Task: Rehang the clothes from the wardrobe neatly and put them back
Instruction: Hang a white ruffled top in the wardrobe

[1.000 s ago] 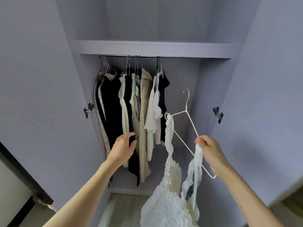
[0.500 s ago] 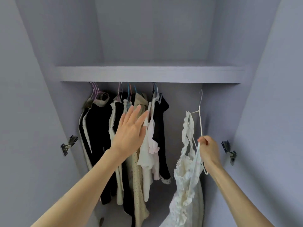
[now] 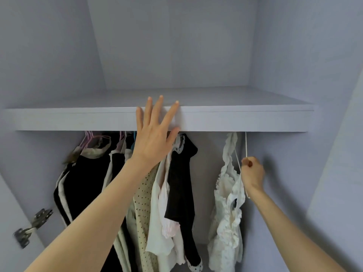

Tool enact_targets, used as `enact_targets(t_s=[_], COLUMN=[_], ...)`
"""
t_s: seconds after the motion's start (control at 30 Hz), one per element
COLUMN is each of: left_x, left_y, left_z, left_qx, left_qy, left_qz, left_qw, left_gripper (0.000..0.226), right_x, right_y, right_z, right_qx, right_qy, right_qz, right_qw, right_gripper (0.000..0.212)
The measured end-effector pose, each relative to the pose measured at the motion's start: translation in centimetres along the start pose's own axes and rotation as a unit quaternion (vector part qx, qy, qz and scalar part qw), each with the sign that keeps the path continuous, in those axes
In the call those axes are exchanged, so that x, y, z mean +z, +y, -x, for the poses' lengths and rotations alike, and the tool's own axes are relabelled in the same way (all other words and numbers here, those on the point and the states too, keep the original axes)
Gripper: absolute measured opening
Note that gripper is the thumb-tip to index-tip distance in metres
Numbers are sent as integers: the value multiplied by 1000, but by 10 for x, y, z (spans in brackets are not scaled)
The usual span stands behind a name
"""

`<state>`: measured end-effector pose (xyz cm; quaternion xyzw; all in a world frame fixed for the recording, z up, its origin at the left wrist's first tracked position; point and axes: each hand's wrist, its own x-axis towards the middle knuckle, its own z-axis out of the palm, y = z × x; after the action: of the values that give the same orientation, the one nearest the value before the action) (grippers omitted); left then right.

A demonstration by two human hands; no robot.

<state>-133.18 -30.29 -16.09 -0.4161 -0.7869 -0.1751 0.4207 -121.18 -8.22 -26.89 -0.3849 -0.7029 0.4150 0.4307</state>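
We look into a wardrobe with pale purple walls. Our left hand point(image 3: 155, 138) is up high in front of the shelf point(image 3: 245, 118). Its fingers point(image 3: 147, 108) are spread wide and hold nothing. The fingertips reach past the front edge of the shelf, and the thumb sits at the bottom edge. We cannot tell if the hand is touching the shelf or is just in front of it.

Under the palm and wrist hang the clothes point(image 3: 176, 183) that are in the wardrobe. Just below the thumb is a black top point(image 3: 182, 173). Next to it, toward the wrist, is a white shirt point(image 3: 159, 222) and a cream dress with small dots point(image 3: 144, 203). Further out past the little finger hangs a black jacket with white stripes point(image 3: 82, 177) on a pink hanger point(image 3: 89, 137).

Our right hand point(image 3: 252, 172) is lower and off to the other side, well apart from the left hand. Its fingers are closed tight around a thin white wire hanger point(image 3: 246, 144). The wire goes straight up from the fist to the bottom of the shelf, where its top is hidden. A white frilly dress point(image 3: 225, 213) hangs on this hanger, right beside the knuckles, with a gap between it and the black top.

A metal door hinge point(image 3: 31, 226) sits low down, far past the left arm.
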Motion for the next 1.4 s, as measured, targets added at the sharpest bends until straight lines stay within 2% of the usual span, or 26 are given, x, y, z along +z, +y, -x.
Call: enact_targets(t_s=[0.17,0.33,0.63,0.87,0.93,1.03,1.13,1.2,1.3,1.4], left_x=[15,23,22,18,18,19,19,18,21,26], left_y=[-4,-3,-4,-5,-5,-4,-2,0,1,-3], left_z=[-5,-2,-3,-2,-2,-1,0,7,43,112], left_qx=[-4,-12,-13,-17,-18,-23,-29,-41,-64,-81], left_qy=[87,121,130,108,101,95,86,78,38,-58], left_qz=[-14,-11,-13,-12,-15,-24,-31,-18,3,-22], left_qw=[996,993,991,994,995,995,995,996,997,995], left_gripper=[48,48,48,48,48,47,48,50,54,54], right_x=[16,25,7,2,-2,-6,-11,-10,8,32], right_y=[1,19,48,33,32,37,45,48,36,18], right_z=[-45,-60,-57,-48,-42,-33,-26,-19,6,50], right_qx=[0,-15,49,77,46,-63,-137,-162,-239,-305], right_qy=[15,13,34,81,81,47,-33,-69,-90,-154], right_qz=[34,68,128,75,104,241,419,486,451,371], right_qw=[999,997,990,991,990,967,897,856,855,864], right_gripper=[21,17,19,17,19,31,46,57,58,57])
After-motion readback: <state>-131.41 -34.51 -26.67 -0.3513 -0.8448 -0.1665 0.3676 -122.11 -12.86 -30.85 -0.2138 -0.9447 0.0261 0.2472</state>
